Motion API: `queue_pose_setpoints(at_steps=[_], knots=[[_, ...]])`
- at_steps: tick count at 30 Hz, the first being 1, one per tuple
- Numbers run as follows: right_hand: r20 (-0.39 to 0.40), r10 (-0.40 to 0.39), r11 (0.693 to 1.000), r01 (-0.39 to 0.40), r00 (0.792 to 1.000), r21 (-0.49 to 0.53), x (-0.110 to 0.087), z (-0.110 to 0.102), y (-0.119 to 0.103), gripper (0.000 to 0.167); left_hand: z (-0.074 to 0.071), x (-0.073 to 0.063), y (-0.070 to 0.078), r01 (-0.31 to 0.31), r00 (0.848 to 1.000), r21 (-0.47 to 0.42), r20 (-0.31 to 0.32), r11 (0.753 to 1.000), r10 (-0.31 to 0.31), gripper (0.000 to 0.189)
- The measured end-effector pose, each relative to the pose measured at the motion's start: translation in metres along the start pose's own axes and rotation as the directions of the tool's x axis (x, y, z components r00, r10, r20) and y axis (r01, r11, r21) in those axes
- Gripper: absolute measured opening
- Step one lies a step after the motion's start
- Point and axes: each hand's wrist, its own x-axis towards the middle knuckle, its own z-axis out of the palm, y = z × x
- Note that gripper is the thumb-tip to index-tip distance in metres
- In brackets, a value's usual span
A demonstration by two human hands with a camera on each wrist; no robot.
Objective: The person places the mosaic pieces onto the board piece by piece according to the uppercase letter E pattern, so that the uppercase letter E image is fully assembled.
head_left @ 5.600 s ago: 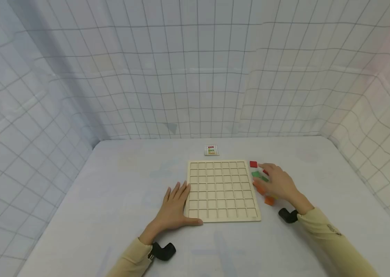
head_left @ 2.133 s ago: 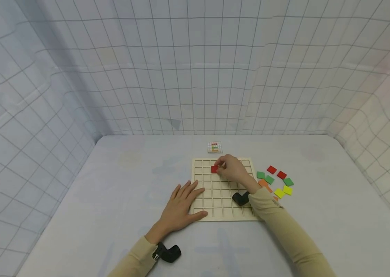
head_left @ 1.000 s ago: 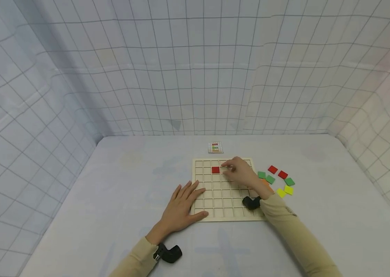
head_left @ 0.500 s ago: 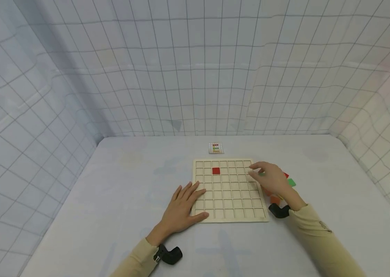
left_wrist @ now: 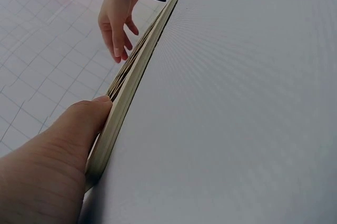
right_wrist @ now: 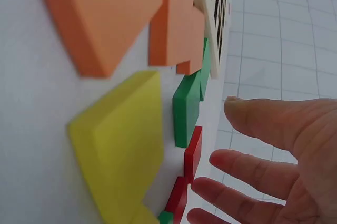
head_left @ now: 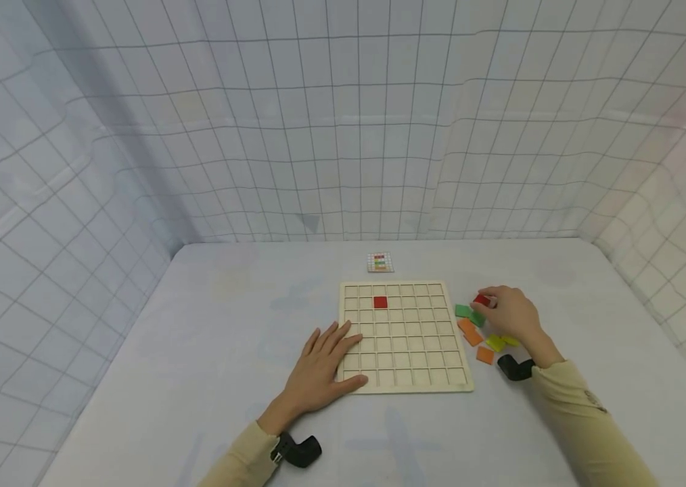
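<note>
Pale gridded board point(head_left: 404, 345), red tile point(head_left: 381, 302) inset, loose coloured tiles point(head_left: 469, 332) alongside

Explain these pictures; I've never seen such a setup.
No machine here: a person is at work, bare-handed. The wide picture comes from a head camera; the two close ones from wrist cameras. On the table lies a pale grid board holding one red tile, with a small patterned card beyond. To the board's right are loose red tiles, green tiles, orange tiles and yellow tiles. The left hand rests on the board's left edge. The fingers of the right hand are at the loose red tiles; the right wrist view shows none gripped.
</note>
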Motion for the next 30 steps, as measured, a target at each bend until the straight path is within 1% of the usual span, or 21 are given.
queue_pose_setpoints(at_steps=[7,11,16,23,27,30], knots=[[0.021,-0.021,0.999,0.022,1.000,-0.034,0.004,-0.001,0.008,0.043,-0.002,0.002,0.002,0.012,1.000,0.001,0.024,1.000,-0.012,0.072],[0.017,-0.030,1.000,0.030,0.999,-0.009,0.007,-0.001,0.013,0.036,-0.003,0.003,0.002,0.011,1.000,0.002,0.029,1.000,-0.011,0.072],[0.011,-0.016,1.000,0.016,1.000,0.020,0.010,0.000,0.020,0.028,-0.003,0.002,0.001,0.009,1.000,0.006,0.025,1.000,-0.009,0.073],[0.014,0.014,0.999,-0.015,1.000,0.032,0.011,0.001,0.019,0.027,-0.003,0.002,0.002,0.011,1.000,0.006,0.028,1.000,-0.011,0.073],[0.013,0.016,0.999,-0.017,1.000,0.048,0.010,0.002,0.018,0.026,-0.003,0.001,0.002,0.016,0.999,0.002,0.035,1.000,-0.016,0.073],[0.007,0.015,0.997,-0.015,1.000,0.078,0.008,0.002,0.016,0.023,-0.004,0.000,0.003,0.020,0.999,-0.004,0.038,1.000,-0.020,0.072]])
